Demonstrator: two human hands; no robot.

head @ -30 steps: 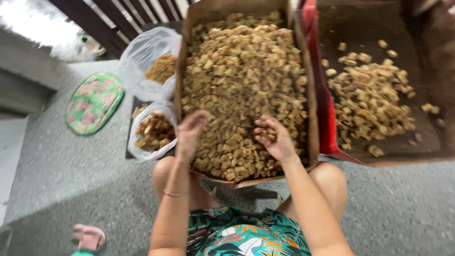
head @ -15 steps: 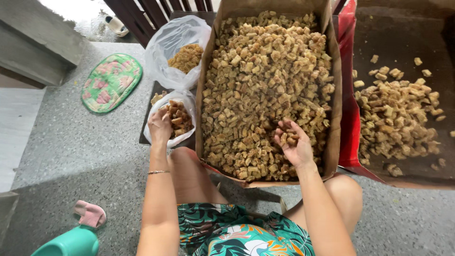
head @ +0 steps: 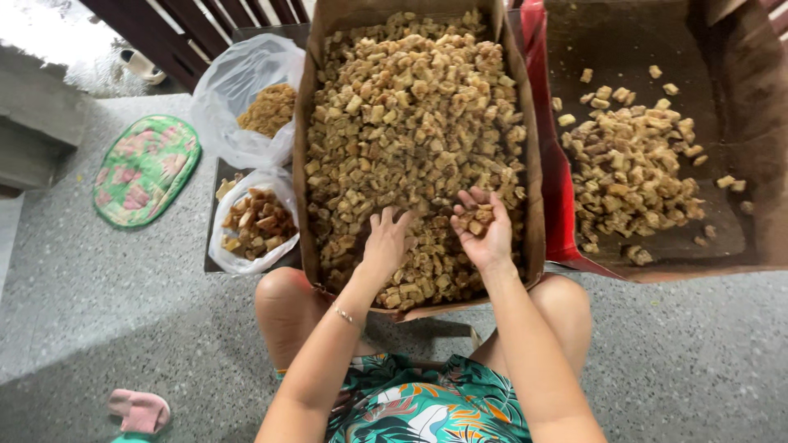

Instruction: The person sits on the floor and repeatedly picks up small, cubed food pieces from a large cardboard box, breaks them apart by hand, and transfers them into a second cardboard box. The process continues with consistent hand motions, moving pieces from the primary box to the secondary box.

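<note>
Right hand (head: 484, 226) is cupped palm-up, cradling a few brown chunks (head: 474, 218) just above the heap in the middle box (head: 532, 205). Left hand (head: 386, 244) lies palm-down with fingers spread on the heap, gripping nothing. Right of this box, a second box (head: 739, 164) holds a thinner scatter of chunks. To the left sit two plastic bags (head: 246, 82) with sorted pieces, then a floral mat (head: 146, 168) on the floor.

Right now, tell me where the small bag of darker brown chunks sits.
In the head view, the small clear bag sits left of the big cardboard box, just below the larger plastic bag and up-left of the left hand.
</note>
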